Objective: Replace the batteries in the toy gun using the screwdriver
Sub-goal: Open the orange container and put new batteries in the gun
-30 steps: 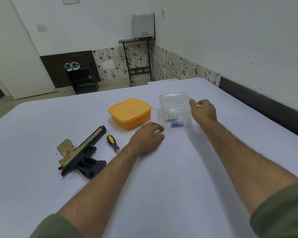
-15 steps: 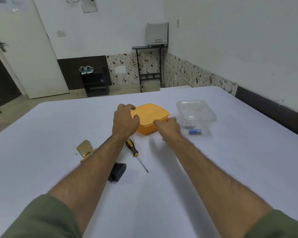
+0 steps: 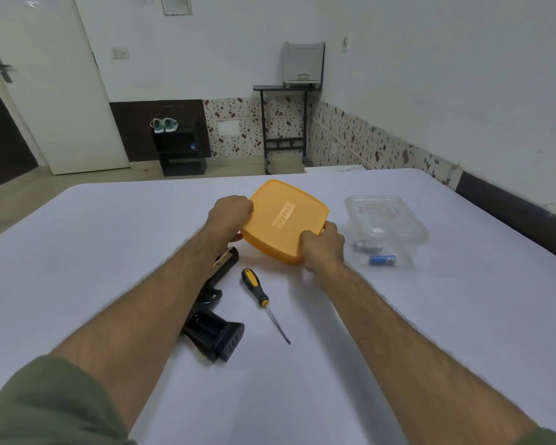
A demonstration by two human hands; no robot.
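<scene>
We've got both hands on the orange box (image 3: 286, 220) — left hand (image 3: 230, 216) curled over its left edge, right hand (image 3: 323, 245) gripping the near right corner, fingers wrapped round the rim. The box is tilted, lid facing us, embossed lettering on the lid; its near edge sits low by the white table (image 3: 430, 332).

Toy gun (image 3: 217, 326) lies on the table under our left forearm — black body, tan or gold strip near the muzzle end, black grip pointing toward us. Mostly hidden by the arm.

Screwdriver (image 3: 264, 303) lies just right of the gun: black-and-yellow handle away from us, thin metal shaft pointing toward us.

Clear container (image 3: 385, 229) sits right of the orange box, lid on. Inside, near its front wall: a blue battery (image 3: 382, 260) and a silver-grey one (image 3: 368, 246), both lying flat.
</scene>
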